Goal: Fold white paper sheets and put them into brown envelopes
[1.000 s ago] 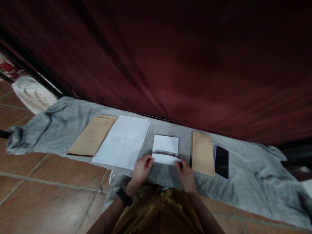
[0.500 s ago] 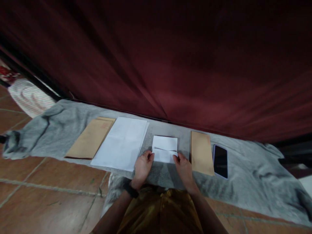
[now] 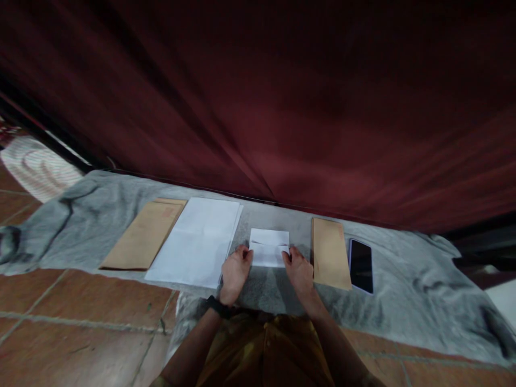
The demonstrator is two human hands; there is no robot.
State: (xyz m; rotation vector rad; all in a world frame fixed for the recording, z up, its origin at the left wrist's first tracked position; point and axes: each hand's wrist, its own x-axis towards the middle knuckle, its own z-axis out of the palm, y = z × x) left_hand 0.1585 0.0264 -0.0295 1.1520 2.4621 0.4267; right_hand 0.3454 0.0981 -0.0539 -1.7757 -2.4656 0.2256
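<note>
Paper [image 3: 269, 247] — white, folded, crease across middle

Likely a home floor: terracotta tiles [image 3: 80, 317] lie left of the left hand [image 3: 235, 269], a grey cloth [image 3: 403, 290] is spread beneath it, and a dark red curtain [image 3: 282, 107] hangs just beyond.

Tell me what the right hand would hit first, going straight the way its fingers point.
The folded white paper: the right hand touches its right edge, so it would probably push into that first.
</note>
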